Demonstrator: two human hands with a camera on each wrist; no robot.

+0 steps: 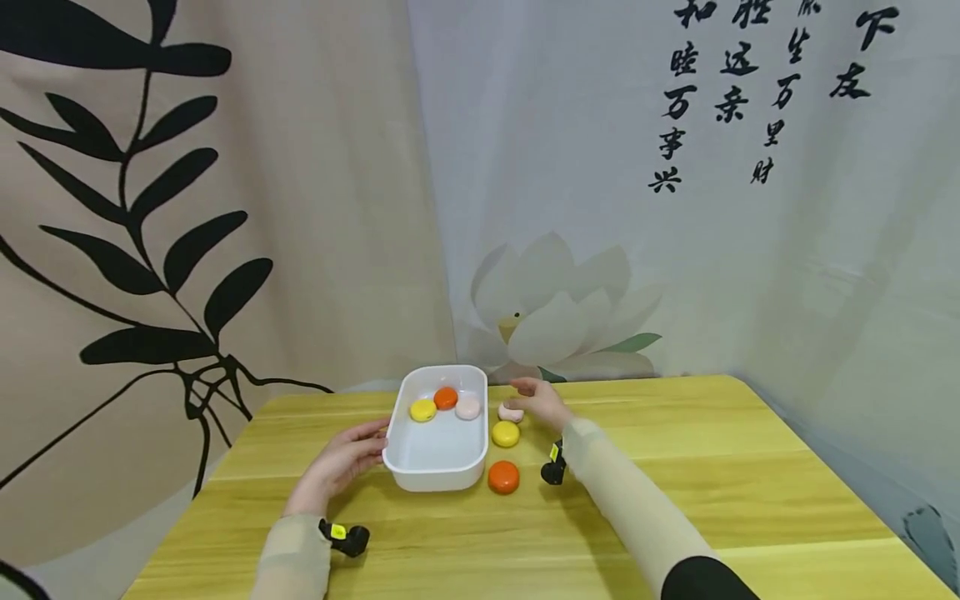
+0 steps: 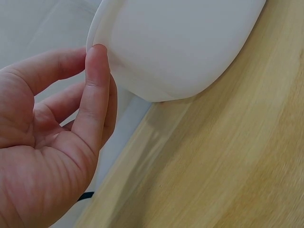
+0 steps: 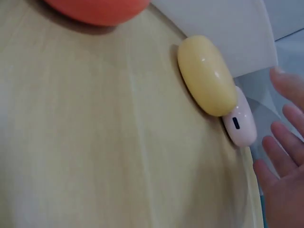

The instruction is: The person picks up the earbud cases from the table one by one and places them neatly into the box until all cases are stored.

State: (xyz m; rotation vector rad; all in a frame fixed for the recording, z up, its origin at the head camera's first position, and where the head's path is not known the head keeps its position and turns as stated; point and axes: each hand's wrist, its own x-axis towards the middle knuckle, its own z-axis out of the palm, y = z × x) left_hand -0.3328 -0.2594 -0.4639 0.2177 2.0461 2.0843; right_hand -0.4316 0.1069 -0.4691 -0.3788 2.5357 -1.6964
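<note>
A white tray (image 1: 438, 481) holds a yellow piece (image 1: 423, 410), an orange piece (image 1: 446, 398) and a pale pink piece (image 1: 468, 407) toward its far end. My left hand (image 1: 337, 462) pinches the tray's left edge; the left wrist view shows the fingertips of that hand (image 2: 57, 128) at the rim. Along the tray's right side lie a pink piece (image 1: 512, 413), a yellow piece (image 1: 506, 434) and an orange piece (image 1: 503, 477). My right hand (image 1: 543, 403) is over the pink one. In the right wrist view its fingers (image 3: 281, 152) are spread beside the pink piece (image 3: 243, 124), apart from it.
The wooden table (image 1: 750, 492) extends to both sides, its far edge just beyond the tray and the right hand. Behind it hangs a curtain (image 1: 345, 208) with printed leaves, a lotus and writing. Black devices are strapped at both wrists.
</note>
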